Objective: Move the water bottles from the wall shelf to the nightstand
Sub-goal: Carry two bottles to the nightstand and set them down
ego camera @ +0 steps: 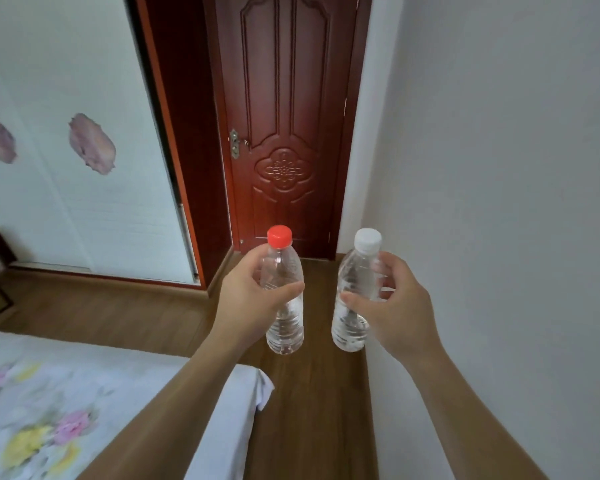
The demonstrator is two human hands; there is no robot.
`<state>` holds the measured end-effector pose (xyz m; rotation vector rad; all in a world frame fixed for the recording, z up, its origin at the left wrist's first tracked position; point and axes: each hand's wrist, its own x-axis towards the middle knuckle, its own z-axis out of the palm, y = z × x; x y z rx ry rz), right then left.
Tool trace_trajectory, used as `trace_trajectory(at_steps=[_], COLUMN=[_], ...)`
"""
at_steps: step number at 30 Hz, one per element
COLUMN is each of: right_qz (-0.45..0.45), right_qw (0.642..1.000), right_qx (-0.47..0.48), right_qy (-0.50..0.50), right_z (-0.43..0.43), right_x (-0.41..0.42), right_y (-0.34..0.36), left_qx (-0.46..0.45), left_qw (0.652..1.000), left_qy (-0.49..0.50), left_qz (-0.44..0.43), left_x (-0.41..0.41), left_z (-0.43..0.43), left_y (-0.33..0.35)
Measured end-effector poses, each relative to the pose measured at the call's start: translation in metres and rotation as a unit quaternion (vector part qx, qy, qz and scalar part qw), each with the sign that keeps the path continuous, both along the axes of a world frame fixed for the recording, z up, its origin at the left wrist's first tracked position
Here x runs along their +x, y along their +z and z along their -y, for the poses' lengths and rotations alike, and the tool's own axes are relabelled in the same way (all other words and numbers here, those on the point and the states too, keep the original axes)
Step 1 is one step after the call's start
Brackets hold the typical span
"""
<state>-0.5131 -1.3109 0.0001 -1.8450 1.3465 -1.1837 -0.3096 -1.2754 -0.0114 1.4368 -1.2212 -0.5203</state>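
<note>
A white wall (499, 168) and a dark red door (284, 133) stand ahead, and a bed (84, 393) with a flowered sheet lies at the lower left. Over the wooden floor (309, 393), the left hand (253, 296) curls its fingers and thumb round the red-capped bottle (286, 327). The right hand (395, 306) grips the white-capped bottle (352, 327) in the same way. Both bottles are upright, near each other but apart. They are off the shelf, so the carrying and setting down remain. No nightstand is in view; the dark object at the left edge is perhaps furniture, I cannot tell.
</note>
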Motion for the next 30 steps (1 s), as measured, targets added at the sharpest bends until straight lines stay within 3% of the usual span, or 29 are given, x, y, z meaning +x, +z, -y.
trace_trajectory(at_steps=[18,23,30], right_qz=[-0.011,-0.005,-0.001], right_qw=[0.99,0.977,0.938], right_qx=[0.006,0.004,0.029], right_qy=[0.14,0.215,0.346], right_z=[0.411,0.521,0.636], right_x=[0.207,0.284,0.419], right_y=[-0.004,-0.016,-0.009], left_qx=[0.01,0.008,0.021], left_qw=[0.994,0.983,0.941], left_qy=[0.111,0.183,0.337], left_qz=[-0.01,-0.002,0.007], left_x=[0.188,0.251,0.36], left_z=[0.362,0.447,0.52], left_y=[0.002,-0.011,-0.014])
